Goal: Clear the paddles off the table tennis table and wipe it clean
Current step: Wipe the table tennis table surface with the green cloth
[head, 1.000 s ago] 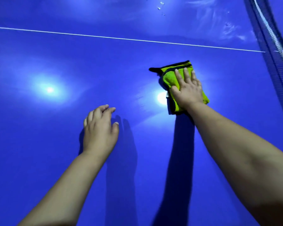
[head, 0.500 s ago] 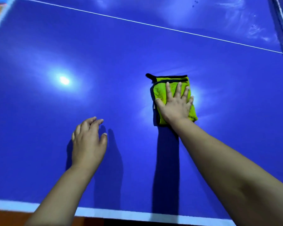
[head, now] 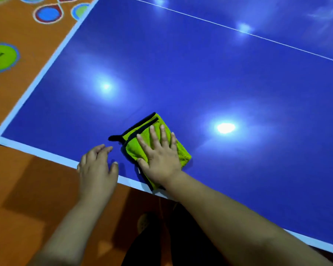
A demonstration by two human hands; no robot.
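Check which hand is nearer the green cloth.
Right. The right hand lies flat on the green microfiber cloth, pressing it onto the table tennis table. The left hand is off the cloth, just to its left at the table's near edge.

cloth (head: 154, 143) on table (head: 200, 77) — near edge
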